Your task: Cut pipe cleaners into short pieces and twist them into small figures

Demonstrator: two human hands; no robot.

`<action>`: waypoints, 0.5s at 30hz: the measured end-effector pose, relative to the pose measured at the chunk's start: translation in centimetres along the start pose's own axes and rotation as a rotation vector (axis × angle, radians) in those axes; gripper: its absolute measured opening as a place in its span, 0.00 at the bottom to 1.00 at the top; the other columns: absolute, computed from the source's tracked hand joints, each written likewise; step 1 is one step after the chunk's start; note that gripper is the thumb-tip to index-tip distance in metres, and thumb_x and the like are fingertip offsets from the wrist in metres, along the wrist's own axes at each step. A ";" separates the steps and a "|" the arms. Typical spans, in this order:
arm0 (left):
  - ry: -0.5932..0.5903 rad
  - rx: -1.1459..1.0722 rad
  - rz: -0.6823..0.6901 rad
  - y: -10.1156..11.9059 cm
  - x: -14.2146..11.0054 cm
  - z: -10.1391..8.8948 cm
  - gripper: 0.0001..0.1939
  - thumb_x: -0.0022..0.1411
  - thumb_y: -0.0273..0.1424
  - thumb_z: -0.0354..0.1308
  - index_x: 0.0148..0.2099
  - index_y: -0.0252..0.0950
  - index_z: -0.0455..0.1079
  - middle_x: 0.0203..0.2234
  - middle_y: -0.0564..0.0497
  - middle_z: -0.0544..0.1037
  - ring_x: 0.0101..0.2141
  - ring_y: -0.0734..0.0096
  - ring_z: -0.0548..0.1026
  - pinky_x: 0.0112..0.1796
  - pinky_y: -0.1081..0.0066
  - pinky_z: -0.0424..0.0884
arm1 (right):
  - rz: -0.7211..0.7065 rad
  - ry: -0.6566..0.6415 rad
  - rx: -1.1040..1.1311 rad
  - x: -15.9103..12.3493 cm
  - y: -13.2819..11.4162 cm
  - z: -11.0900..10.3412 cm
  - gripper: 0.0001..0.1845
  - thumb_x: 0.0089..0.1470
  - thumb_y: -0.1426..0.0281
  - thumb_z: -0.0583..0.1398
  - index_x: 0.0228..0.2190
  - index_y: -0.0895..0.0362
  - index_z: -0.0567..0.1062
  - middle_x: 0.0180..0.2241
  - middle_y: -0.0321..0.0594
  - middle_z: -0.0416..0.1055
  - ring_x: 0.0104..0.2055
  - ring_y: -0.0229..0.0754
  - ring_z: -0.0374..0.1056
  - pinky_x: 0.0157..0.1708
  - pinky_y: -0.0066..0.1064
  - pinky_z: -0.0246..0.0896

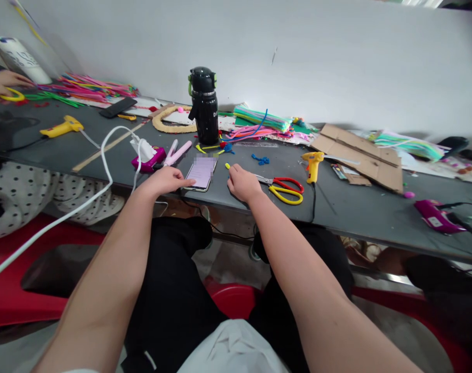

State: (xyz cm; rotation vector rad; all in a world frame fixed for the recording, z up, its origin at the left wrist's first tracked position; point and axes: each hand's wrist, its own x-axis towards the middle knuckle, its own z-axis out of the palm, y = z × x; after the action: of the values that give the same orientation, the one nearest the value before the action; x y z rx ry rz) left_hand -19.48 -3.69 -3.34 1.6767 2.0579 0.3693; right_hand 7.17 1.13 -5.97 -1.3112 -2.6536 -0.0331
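Well, left hand is loosely open, thumb on the phone on the table. Right hand's at a yellow bit, can't tell if gripping; blue piece already looks twisted.

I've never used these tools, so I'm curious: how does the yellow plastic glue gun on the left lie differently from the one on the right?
The left gun has its handle pointing left; the right gun has its handle toward the person. The left gun's black cord trails left; the right gun's runs toward the gray table's near edge. Both are yellow.
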 end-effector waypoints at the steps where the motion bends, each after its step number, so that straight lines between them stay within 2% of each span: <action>1: -0.002 -0.001 -0.002 0.0 0.0 0.0 0.23 0.45 0.54 0.66 0.23 0.38 0.70 0.17 0.53 0.71 0.22 0.70 0.67 0.24 0.71 0.59 | 0.000 0.004 0.001 0.0 0.0 0.0 0.20 0.66 0.68 0.48 0.55 0.60 0.66 0.56 0.53 0.67 0.52 0.51 0.69 0.44 0.41 0.68; 8: -0.014 0.010 0.007 0.0 0.1 0.0 0.24 0.49 0.54 0.63 0.22 0.38 0.69 0.16 0.53 0.71 0.20 0.70 0.66 0.24 0.71 0.58 | 0.002 -0.004 0.020 0.0 0.0 0.0 0.22 0.66 0.68 0.47 0.57 0.61 0.65 0.56 0.54 0.66 0.52 0.52 0.69 0.45 0.41 0.67; 15: -0.013 0.019 0.013 0.2 0.0 0.0 0.24 0.51 0.54 0.61 0.21 0.38 0.67 0.16 0.52 0.72 0.20 0.70 0.66 0.24 0.71 0.58 | -0.001 0.026 0.023 0.0 0.0 0.1 0.20 0.66 0.68 0.48 0.55 0.60 0.67 0.55 0.53 0.68 0.49 0.52 0.70 0.42 0.40 0.67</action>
State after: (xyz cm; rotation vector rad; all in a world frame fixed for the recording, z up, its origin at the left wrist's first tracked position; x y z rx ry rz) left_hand -19.28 -3.67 -3.23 1.7000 2.0481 0.3434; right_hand 7.14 1.18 -6.09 -1.2929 -2.6249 -0.0196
